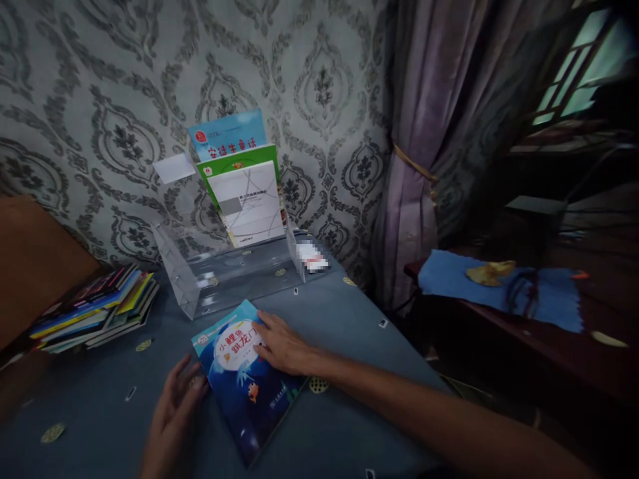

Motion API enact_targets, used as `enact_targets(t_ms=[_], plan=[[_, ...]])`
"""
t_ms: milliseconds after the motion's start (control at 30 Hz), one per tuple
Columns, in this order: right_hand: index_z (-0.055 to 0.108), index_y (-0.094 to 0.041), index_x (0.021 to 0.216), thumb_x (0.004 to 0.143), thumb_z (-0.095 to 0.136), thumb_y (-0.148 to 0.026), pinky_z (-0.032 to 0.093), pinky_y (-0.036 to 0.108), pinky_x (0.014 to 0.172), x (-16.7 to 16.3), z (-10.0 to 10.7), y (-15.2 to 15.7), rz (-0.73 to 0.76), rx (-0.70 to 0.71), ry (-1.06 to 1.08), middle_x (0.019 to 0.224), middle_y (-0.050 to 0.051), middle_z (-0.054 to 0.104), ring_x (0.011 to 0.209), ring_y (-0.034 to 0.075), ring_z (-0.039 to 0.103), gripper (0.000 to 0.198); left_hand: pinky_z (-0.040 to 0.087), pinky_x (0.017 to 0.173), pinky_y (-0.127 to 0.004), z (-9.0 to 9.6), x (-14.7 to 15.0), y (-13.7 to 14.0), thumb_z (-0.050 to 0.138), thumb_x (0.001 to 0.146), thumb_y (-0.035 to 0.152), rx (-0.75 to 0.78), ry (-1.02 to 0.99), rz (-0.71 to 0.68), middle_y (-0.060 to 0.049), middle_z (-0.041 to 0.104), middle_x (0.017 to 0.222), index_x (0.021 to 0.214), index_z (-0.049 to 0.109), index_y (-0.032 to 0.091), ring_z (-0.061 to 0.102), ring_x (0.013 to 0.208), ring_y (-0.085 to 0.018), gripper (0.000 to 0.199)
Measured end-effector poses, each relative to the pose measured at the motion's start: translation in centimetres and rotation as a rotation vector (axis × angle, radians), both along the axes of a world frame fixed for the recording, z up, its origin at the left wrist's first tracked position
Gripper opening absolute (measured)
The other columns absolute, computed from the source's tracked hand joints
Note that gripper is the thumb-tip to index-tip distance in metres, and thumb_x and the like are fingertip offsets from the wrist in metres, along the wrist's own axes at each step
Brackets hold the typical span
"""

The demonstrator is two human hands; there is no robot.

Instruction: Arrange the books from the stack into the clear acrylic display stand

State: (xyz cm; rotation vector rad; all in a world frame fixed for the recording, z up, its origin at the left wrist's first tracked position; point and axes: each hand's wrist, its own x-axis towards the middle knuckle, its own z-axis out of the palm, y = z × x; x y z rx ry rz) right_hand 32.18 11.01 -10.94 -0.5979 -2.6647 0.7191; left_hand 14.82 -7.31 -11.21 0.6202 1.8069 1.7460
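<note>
A blue picture book (249, 392) with a white oval title lies tilted on the cloth-covered table. My right hand (283, 342) rests on its upper right part, thumb and fingers spread over the cover. Beside the book's left edge is my left hand (174, 399), its fingers loosely bent and apart; whether the fingertips touch the edge is hard to tell. Beyond them stands a clear acrylic book rack (244, 271). Several books lean upright at its right end: a white one (252, 206) in front, then a green one (202, 174) and a light blue one (234, 133).
At the left lies a stack of books (104, 309) next to a brown board or box (40, 249). A blurred white item (313, 256) sits right of the rack. Patterned wall and a purple curtain (412, 153) stand behind. A dark red table (479, 332) with a blue cloth (444, 279) is at the right.
</note>
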Motion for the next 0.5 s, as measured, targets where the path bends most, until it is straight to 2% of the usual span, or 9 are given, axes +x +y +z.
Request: enact_targets(t_ms=[100,167,267,333,500], plan=[[0.050,-0.003,0.143,0.098,0.051,-0.032,0.032,0.046,0.122,0.2,0.3,-0.2,-0.005,0.010,-0.014,0.157,0.026,0.038,0.148,0.033,0.035,0.053,0.063,0.073,-0.029,1.7,1.0,1.2,0.077,0.071,0.022,0.083,-0.260,0.084,-0.008,0.074,0.109,0.115,0.064,0.019,0.075,0.087,-0.021,0.046],[0.052,-0.004,0.141,0.099,0.051,-0.033,0.033,0.045,0.121,0.2,0.4,-0.2,-0.013,0.022,-0.006,0.156,0.025,0.041,0.147,0.033,0.038,0.051,0.061,0.061,-0.024,2.7,1.9,2.1,0.067,0.074,0.009,0.058,-0.370,0.109,-0.008,0.075,0.094,0.110,0.065,0.014,0.073,0.070,-0.016,0.036],[0.054,-0.006,0.140,0.098,0.053,-0.033,0.035,0.045,0.119,0.2,0.3,-0.3,-0.024,0.046,0.004,0.154,0.024,0.044,0.144,0.032,0.042,0.050,0.055,0.048,-0.018,3.8,3.1,3.2,0.057,0.079,0.001,-0.022,-0.422,0.100,-0.006,0.074,0.081,0.115,0.065,0.010,0.067,0.054,-0.012,0.038],[0.054,-0.005,0.140,0.098,0.053,-0.033,0.036,0.044,0.119,0.3,0.2,-0.4,-0.032,0.065,-0.004,0.153,0.024,0.045,0.144,0.032,0.043,0.050,0.052,0.046,-0.016,4.1,3.3,3.6,0.056,0.080,0.000,-0.032,-0.416,0.072,-0.005,0.074,0.078,0.120,0.064,0.011,0.066,0.052,-0.011,0.042],[0.055,-0.003,0.137,0.098,0.052,-0.032,0.035,0.046,0.119,0.4,-0.1,-0.5,-0.053,0.086,0.007,0.151,0.026,0.046,0.143,0.033,0.043,0.048,0.059,0.055,-0.019,3.8,2.8,3.9,0.058,0.081,-0.002,-0.029,-0.404,0.039,-0.007,0.076,0.088,0.127,0.061,0.013,0.073,0.064,-0.015,0.049]])
